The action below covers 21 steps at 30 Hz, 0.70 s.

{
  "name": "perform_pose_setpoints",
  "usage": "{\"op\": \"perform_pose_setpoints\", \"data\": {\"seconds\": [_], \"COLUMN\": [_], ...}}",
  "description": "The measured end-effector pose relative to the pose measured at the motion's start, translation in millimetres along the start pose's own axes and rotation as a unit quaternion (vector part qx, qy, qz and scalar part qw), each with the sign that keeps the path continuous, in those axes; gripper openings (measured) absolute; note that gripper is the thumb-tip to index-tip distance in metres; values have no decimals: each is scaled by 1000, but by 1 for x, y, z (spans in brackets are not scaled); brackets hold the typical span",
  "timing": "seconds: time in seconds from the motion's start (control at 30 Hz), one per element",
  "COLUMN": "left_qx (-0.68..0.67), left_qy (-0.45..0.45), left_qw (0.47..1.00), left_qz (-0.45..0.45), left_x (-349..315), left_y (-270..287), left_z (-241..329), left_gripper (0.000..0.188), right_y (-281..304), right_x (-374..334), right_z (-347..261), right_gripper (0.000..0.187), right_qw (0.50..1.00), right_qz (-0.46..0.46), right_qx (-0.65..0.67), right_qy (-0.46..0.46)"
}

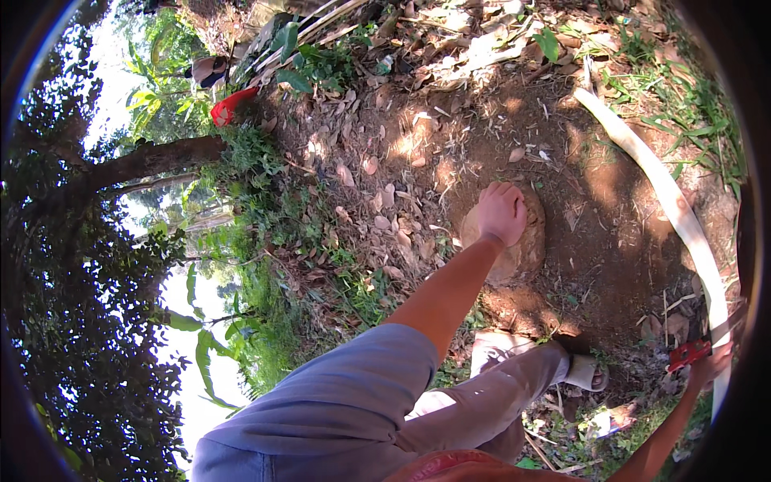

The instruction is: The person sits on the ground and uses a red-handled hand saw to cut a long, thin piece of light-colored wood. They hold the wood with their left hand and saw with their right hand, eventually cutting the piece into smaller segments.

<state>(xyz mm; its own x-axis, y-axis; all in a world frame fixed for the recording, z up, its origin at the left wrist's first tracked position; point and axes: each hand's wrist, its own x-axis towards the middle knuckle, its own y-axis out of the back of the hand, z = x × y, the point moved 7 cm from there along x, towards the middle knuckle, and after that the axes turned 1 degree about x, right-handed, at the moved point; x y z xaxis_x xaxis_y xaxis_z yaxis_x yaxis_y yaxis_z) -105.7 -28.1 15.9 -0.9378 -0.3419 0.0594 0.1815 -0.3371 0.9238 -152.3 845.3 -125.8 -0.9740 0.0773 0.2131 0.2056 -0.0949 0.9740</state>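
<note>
My left hand [502, 215], at the end of a grey-sleeved arm, is over a round, pale brown block or stump [520, 255] on the soil. Its fingers are curled, and whatever may be inside them is hidden. At the lower right, my right hand [711, 365] is closed beside a long, pale, curved pole [671, 193]. A small red object [689, 354] juts out from its fingers; its kind is unclear. Whether this hand also touches the pole I cannot tell.
Beige trousers [498, 402] and a light sandal [589, 373] show below the block. Dry leaves [385, 197] litter the brown soil. Green plants [277, 233], a leaning tree trunk [161, 161] and a red item [231, 107] stand farther left.
</note>
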Motion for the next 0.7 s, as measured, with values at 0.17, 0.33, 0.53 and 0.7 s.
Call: {"op": "perform_pose_setpoints", "data": {"seconds": [0.17,0.33,0.53,0.7], "left_qx": [2,-3,9,30], "left_qy": [17,9,4,-10], "left_qw": [1000,1000,999,998], "left_qz": [-14,-30,-52,-47], "left_x": [-2,11,8,14], "left_y": [0,-3,-6,-11], "left_z": [-5,4,3,3], "left_gripper": [5,6,6,8], "right_y": [60,131,185,191], "right_x": [-58,-192,-310,-329], "right_z": [-48,-99,-98,-117], "right_gripper": [108,104,82,71], "right_qw": [989,935,820,834], "right_qz": [-103,-324,-523,-488], "right_qx": [-49,-35,64,140], "right_qy": [-90,-143,-221,-216]}}
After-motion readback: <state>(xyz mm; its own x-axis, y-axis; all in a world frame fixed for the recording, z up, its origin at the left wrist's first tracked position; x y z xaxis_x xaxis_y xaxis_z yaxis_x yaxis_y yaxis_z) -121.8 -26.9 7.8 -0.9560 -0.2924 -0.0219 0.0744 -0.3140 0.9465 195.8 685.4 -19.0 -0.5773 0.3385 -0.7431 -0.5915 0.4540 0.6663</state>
